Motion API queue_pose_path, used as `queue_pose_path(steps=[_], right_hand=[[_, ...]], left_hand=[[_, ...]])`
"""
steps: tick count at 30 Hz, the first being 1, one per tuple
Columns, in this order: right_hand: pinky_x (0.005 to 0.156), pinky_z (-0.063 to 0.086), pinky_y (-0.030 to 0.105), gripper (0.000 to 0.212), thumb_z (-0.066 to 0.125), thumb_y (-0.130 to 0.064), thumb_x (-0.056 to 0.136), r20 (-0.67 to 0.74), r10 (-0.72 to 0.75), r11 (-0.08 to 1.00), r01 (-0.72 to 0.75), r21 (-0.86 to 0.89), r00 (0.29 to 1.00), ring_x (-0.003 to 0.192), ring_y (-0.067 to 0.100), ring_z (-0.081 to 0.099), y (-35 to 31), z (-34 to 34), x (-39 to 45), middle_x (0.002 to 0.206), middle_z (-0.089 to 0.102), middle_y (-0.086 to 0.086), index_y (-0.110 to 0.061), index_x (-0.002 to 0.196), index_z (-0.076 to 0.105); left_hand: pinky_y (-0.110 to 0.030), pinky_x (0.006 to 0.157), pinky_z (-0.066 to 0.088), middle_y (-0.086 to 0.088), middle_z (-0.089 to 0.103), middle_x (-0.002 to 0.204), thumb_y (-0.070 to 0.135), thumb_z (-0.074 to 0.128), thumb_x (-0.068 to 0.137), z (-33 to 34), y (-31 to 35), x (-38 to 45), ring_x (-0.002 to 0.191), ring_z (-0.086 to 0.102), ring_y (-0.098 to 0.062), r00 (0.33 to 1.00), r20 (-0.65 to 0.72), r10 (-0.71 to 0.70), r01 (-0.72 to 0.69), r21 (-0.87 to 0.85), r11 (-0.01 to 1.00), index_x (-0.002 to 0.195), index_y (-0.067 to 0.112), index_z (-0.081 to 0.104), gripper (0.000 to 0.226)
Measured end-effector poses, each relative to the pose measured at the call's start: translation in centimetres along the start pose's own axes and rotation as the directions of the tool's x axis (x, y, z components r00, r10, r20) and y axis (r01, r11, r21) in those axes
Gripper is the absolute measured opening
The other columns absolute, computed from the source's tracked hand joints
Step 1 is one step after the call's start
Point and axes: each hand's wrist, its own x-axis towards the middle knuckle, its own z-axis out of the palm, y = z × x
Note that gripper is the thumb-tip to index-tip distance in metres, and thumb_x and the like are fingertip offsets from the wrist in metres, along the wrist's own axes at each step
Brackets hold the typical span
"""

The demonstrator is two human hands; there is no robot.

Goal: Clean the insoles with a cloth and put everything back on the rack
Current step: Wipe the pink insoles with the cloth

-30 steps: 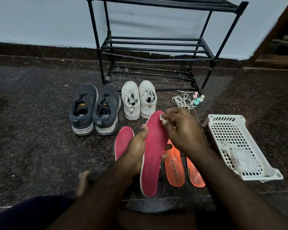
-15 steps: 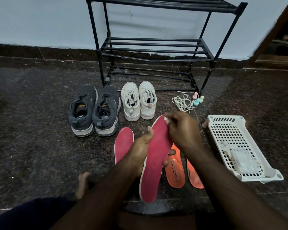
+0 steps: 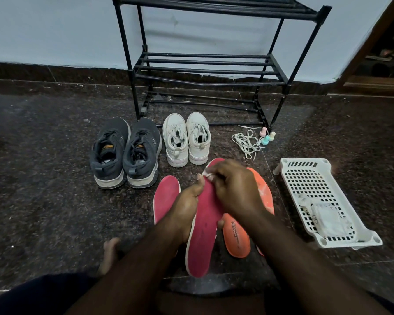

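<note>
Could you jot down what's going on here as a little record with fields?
Left hand: grips held pink insole
Right hand: pinches white cloth against its toe end
On floor: second pink insole, two orange insoles
Shoes: grey pair, white pair, before the rack
Right side: white basket, loose laces

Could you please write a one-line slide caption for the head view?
Left hand holds a pink insole while right hand wipes it with a white cloth.

light: dim, even, soft shadows | focus: sharp centre; forearms slightly blurred | edges: wide-angle bending
</note>
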Motion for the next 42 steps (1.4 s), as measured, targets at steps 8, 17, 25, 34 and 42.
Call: queue_pose_path(steps=[8,17,25,34,42], right_hand=[[0.077,0.035,0.014,0.023,0.061,0.004,0.082,-0.085,0.130,0.988,-0.136,-0.069,0.988,0.092,0.019,0.061,1.3,-0.8,0.7,0.093,0.068,0.006,-0.010,0.094,0.074],[0.077,0.037,0.019,0.018,0.066,0.000,0.083,-0.040,0.145,0.986,-0.148,-0.071,0.989,0.090,0.022,0.061,1.3,-0.5,0.5,0.092,0.067,0.006,-0.010,0.095,0.075],[0.081,0.047,0.027,0.032,0.055,0.000,0.073,0.066,0.022,0.999,-0.019,-0.050,0.998,0.086,0.024,0.065,0.2,0.0,0.1,0.090,0.071,0.006,-0.011,0.093,0.077],[0.081,0.049,0.035,0.019,0.062,-0.008,0.082,0.174,-0.074,0.996,0.081,-0.035,0.982,0.088,0.026,0.062,-1.3,1.6,-0.9,0.092,0.065,0.009,-0.009,0.095,0.076],[0.075,0.042,0.024,0.020,0.064,0.003,0.077,0.061,0.043,0.997,-0.039,-0.065,0.997,0.084,0.020,0.060,0.6,0.7,0.6,0.088,0.064,0.003,-0.013,0.088,0.070]], left_hand=[[-0.038,0.053,0.053,-0.022,0.072,0.084,0.058,0.032,0.101,-0.6,-0.7,-0.5,0.057,0.067,-0.032,0.996,0.087,-0.036,0.033,0.030,0.999,0.104,0.009,0.075,0.065],[-0.033,0.048,0.055,-0.021,0.070,0.084,0.065,0.030,0.098,-1.3,-0.6,-0.5,0.056,0.067,-0.030,0.986,0.131,-0.099,0.104,-0.030,0.994,0.120,0.008,0.064,0.070],[-0.052,0.089,0.051,-0.013,0.071,0.117,0.066,0.032,0.095,-1.8,-0.7,0.2,0.107,0.067,-0.031,0.980,0.182,-0.077,0.125,-0.274,0.954,0.122,0.013,0.068,0.069],[-0.030,0.093,0.053,-0.013,0.072,0.086,0.049,0.038,0.102,-2.2,-0.7,0.7,0.091,0.070,-0.022,0.995,0.100,-0.030,0.073,-0.462,0.884,0.095,0.004,0.067,0.054],[-0.041,0.064,0.061,-0.015,0.076,0.100,0.056,0.024,0.103,-1.1,-1.0,-0.3,0.084,0.076,-0.028,0.982,0.186,-0.042,0.108,-0.359,0.927,0.111,0.009,0.067,0.064]])
